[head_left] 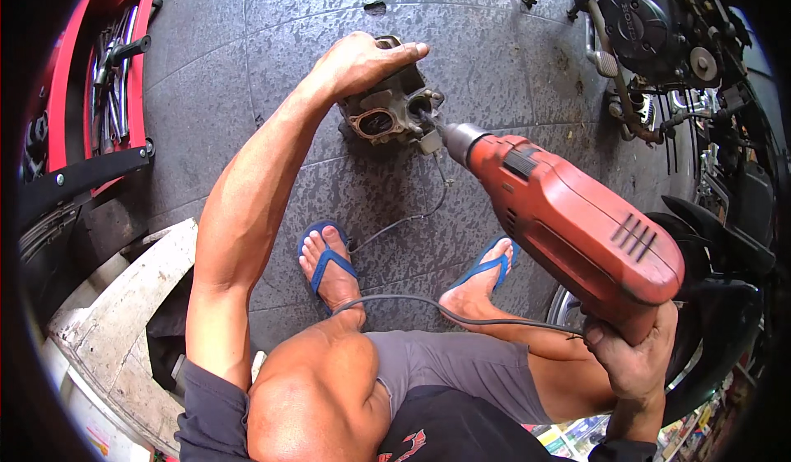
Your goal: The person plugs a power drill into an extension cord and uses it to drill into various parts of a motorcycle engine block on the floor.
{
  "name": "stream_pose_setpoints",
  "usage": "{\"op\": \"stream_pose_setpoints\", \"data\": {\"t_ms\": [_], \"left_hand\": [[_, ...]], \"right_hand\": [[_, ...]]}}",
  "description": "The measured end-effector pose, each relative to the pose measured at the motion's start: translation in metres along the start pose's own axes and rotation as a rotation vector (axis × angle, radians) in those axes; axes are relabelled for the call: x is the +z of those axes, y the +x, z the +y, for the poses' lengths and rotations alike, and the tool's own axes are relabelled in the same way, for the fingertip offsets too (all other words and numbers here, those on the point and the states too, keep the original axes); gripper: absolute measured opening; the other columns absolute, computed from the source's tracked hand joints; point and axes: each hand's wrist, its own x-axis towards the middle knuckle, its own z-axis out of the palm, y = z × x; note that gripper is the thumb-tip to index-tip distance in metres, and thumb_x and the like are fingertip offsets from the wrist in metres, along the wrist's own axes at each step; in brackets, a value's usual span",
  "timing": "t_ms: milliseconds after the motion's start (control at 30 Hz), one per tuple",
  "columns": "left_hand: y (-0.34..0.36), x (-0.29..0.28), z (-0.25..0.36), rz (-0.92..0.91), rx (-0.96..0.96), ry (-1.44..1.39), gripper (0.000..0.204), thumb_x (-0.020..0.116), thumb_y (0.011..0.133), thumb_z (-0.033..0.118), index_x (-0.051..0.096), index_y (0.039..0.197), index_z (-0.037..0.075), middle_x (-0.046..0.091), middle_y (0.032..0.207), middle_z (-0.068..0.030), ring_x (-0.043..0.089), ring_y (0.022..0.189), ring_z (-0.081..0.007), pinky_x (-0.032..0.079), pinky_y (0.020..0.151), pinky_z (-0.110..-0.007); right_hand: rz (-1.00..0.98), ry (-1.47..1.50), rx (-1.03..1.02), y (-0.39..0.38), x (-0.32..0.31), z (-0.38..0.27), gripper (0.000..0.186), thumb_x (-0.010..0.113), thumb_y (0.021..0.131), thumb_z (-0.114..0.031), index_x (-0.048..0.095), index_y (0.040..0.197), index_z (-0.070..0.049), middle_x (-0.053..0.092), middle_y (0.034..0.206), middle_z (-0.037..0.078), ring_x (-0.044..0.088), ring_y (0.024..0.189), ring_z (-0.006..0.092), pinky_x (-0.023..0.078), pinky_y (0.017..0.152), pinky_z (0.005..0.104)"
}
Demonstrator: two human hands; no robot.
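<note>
My left hand [356, 65] grips the top of a dirty metal engine cylinder head [390, 102], thumb stretched to the right and the other fingers mostly hidden. Two port openings face me, the left one ringed by a brown gasket. In my right hand [633, 357] is the handle of a red power drill [577, 215], held at the lower right. The drill slants up and left, and its metal chuck [463, 142] holds a dark bit that reaches the right port. How deep the bit sits cannot be made out.
A dark cord [428, 299] loops from the drill across my legs and feet. A red tool cart [74, 75] with wrenches stands at left, above a worn white panel [132, 289]. A motorcycle engine [643, 25] hangs over the right side. Wet-looking grey tiles [206, 42] cover the floor.
</note>
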Motion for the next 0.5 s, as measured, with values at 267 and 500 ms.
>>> {"op": "stream_pose_setpoints", "data": {"t_ms": [267,500], "left_hand": [[0.002,-0.006,0.0,-0.067,0.029,-0.05,0.076,0.066,0.083,0.072,0.076,0.077,-0.003,0.067,0.068,-0.0122,0.062,0.063,-0.0176,0.049,0.059,-0.036],[0.012,-0.002,0.003,-0.068,0.03,0.01,0.084,0.068,0.077,0.076,0.078,0.094,-0.006,0.073,0.087,-0.0217,0.071,0.079,-0.0278,0.055,0.073,-0.04]], "right_hand": [[-0.056,-0.031,0.004,0.02,0.008,-0.031,0.055,0.077,0.071,-0.003,0.06,0.122,0.005,0.073,0.105,0.015,0.072,0.091,0.0224,0.054,0.086,0.033],[-0.02,0.071,-0.108,0.04,0.021,-0.026,0.051,0.073,0.073,0.0,0.06,0.122,0.002,0.067,0.096,0.004,0.063,0.082,0.0096,0.052,0.076,0.0246]]}}
